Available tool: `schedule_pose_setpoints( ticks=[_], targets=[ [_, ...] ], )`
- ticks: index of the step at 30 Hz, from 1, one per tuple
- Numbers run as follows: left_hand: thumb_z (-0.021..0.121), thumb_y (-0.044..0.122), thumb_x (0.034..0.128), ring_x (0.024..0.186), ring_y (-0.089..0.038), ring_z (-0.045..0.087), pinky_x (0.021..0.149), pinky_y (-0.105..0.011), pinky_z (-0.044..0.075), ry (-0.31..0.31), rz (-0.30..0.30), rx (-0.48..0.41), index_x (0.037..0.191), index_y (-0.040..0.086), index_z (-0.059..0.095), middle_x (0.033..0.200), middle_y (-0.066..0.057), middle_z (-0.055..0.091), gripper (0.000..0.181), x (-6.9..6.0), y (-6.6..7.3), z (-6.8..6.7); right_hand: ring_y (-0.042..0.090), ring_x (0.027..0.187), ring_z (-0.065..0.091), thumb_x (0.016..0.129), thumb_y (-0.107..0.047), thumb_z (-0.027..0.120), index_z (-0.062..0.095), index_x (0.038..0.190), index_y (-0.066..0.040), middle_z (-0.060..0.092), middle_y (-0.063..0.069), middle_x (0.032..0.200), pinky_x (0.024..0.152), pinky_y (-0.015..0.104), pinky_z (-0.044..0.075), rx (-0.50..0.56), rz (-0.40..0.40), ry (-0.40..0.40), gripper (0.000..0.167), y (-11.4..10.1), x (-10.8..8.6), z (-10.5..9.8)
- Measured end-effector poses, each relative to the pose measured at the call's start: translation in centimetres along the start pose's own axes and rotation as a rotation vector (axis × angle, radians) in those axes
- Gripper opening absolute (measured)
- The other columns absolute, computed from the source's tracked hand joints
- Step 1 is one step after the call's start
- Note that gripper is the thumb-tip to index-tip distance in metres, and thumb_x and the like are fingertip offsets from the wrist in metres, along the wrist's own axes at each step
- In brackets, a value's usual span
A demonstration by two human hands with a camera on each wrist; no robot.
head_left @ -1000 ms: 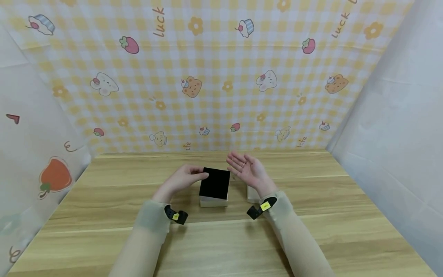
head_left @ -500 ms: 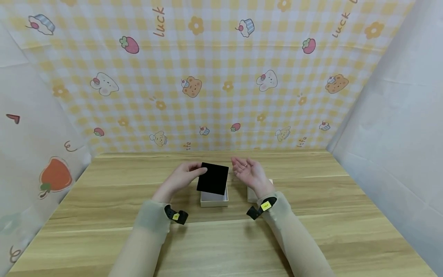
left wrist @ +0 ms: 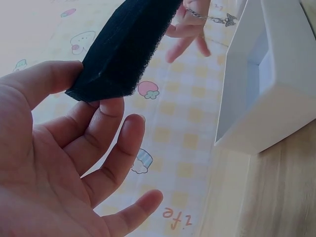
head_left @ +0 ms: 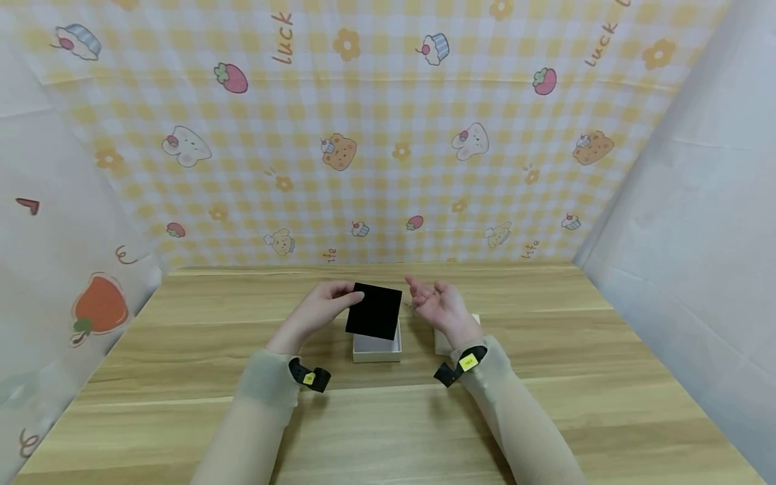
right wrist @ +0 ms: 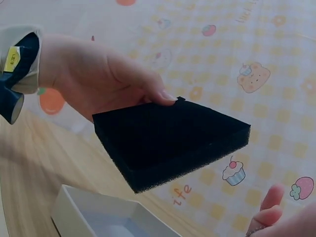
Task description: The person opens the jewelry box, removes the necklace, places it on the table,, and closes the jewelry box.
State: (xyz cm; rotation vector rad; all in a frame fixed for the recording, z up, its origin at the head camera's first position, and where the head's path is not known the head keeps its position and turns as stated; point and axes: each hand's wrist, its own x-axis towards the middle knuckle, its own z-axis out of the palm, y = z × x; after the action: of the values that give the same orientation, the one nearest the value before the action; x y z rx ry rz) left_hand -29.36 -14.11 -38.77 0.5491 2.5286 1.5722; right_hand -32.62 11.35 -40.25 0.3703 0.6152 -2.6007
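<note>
My left hand (head_left: 320,310) pinches a thick square pad of black foam (head_left: 374,311) by its left edge, thumb on top and fingers beneath. The pad is tilted above an uncovered white box (head_left: 377,357), whose pale inside shows in the left wrist view. Palm up, my right hand (head_left: 444,311) is to the right of the pad, its fingers partly curled. A silver chain (left wrist: 213,19) with a small dark charm (left wrist: 230,19) hangs from those fingers. How the chain lies within the palm is hidden.
Partly under my right wrist, a second white box part (head_left: 442,343) lies on the wooden table (head_left: 388,431). A yellow checked cloth (head_left: 376,188) hangs at the table's far edge, with pale cloth at both sides.
The left hand has raised the foam pad up and back, uncovering the box's inside. The right hand's fingers have curled in from a flatter pose; in the last half second little has moved.
</note>
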Motion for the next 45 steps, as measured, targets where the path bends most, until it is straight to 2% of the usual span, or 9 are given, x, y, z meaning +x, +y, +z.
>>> schedule_pose_setpoints(
  ticks=[5, 11, 14, 19, 24, 30, 37, 41, 45],
  targets=[
    [0.059, 0.032, 0.0975, 0.092, -0.026, 0.054, 0.084, -0.037, 0.043, -0.004, -0.005, -0.012, 0.102, 0.007, 0.068, 0.098, -0.004, 0.065, 0.028, 0.1, 0.0, 0.1, 0.016, 0.097, 0.052, 0.107, -0.031, 0.01, -0.03, 0.147, -0.023, 0.033, 0.008, 0.154, 0.067, 0.019, 0.032, -0.015, -0.022, 0.031, 0.057, 0.1, 0.0, 0.0],
    [0.058, 0.029, 0.0981, 0.09, -0.023, 0.054, 0.083, -0.037, 0.043, 0.013, 0.002, -0.016, 0.102, 0.005, 0.068, 0.097, -0.004, 0.065, 0.026, 0.0, 0.3, 0.1, 0.017, 0.099, 0.054, 0.108, -0.028, 0.013, -0.024, 0.149, -0.02, 0.033, 0.007, 0.154, 0.066, 0.018, 0.034, -0.075, -0.008, 0.028, 0.056, 0.3, 0.0, 0.0],
    [0.053, 0.025, 0.0998, 0.09, -0.021, 0.052, 0.083, -0.037, 0.041, 0.04, -0.006, -0.045, 0.1, 0.002, 0.063, 0.097, -0.007, 0.061, 0.025, 0.0, 0.2, 0.3, 0.014, 0.088, 0.054, 0.108, -0.027, 0.015, -0.014, 0.151, -0.012, 0.042, 0.009, 0.149, 0.064, 0.019, 0.036, -0.213, 0.009, -0.033, 0.054, 0.3, 0.0, 0.0],
    [0.038, 0.016, 0.0981, 0.086, -0.021, 0.05, 0.082, -0.035, 0.039, 0.079, -0.022, -0.249, 0.09, 0.004, 0.054, 0.092, -0.008, 0.056, 0.022, 0.4, -0.3, 1.0, 0.007, 0.062, 0.048, 0.108, -0.027, 0.017, 0.01, 0.151, 0.004, 0.067, 0.008, 0.115, 0.055, 0.017, 0.038, -0.461, 0.048, -0.194, 0.054, 0.0, -0.1, -0.1],
    [0.034, 0.018, 0.0977, 0.07, -0.018, 0.049, 0.067, -0.03, 0.041, 0.095, -0.046, -0.429, 0.079, 0.007, 0.052, 0.078, -0.005, 0.053, 0.028, 0.6, -0.2, 1.9, 0.005, 0.052, 0.046, 0.108, -0.027, 0.016, 0.015, 0.15, 0.008, 0.07, 0.001, 0.087, 0.049, 0.017, 0.032, -0.595, 0.055, -0.315, 0.055, -0.2, -0.5, 0.4],
    [0.041, 0.042, 0.1018, 0.07, -0.017, 0.052, 0.064, -0.03, 0.042, 0.095, -0.153, -0.295, 0.093, 0.004, 0.062, 0.081, -0.004, 0.058, 0.044, 0.6, 0.0, 2.8, 0.004, 0.05, 0.045, 0.108, -0.025, 0.015, 0.019, 0.149, 0.009, 0.069, 0.001, 0.081, 0.048, 0.018, 0.03, -0.667, 0.031, -0.373, 0.053, -0.1, -1.2, 1.2],
    [0.045, 0.042, 0.1018, 0.069, -0.019, 0.054, 0.063, -0.032, 0.044, 0.119, -0.103, -0.056, 0.094, 0.005, 0.065, 0.079, -0.006, 0.059, 0.043, 0.9, 0.2, 3.1, 0.005, 0.051, 0.048, 0.108, -0.025, 0.016, 0.02, 0.148, 0.01, 0.069, 0.001, 0.08, 0.049, 0.017, 0.032, -0.726, 0.024, -0.377, 0.053, 0.0, -1.3, 1.9],
    [0.043, 0.038, 0.1034, 0.076, -0.021, 0.054, 0.072, -0.037, 0.044, 0.148, -0.095, 0.084, 0.111, 0.006, 0.066, 0.09, -0.008, 0.062, 0.04, 0.8, 0.0, 2.8, 0.005, 0.047, 0.044, 0.108, -0.026, 0.021, 0.026, 0.147, 0.01, 0.069, 0.001, 0.08, 0.046, 0.017, 0.031, -0.862, 0.005, -0.31, 0.052, -0.2, -1.0, 1.7],
    [0.044, 0.03, 0.104, 0.086, -0.025, 0.055, 0.082, -0.044, 0.044, 0.144, -0.081, 0.087, 0.124, 0.005, 0.06, 0.103, -0.012, 0.062, 0.036, 0.7, 0.1, 2.3, 0.005, 0.044, 0.04, 0.108, -0.025, 0.023, 0.028, 0.147, 0.008, 0.069, 0.0, 0.08, 0.042, 0.016, 0.028, -1.049, 0.013, -0.231, 0.052, -1.2, -0.8, 1.7]
  ],
)
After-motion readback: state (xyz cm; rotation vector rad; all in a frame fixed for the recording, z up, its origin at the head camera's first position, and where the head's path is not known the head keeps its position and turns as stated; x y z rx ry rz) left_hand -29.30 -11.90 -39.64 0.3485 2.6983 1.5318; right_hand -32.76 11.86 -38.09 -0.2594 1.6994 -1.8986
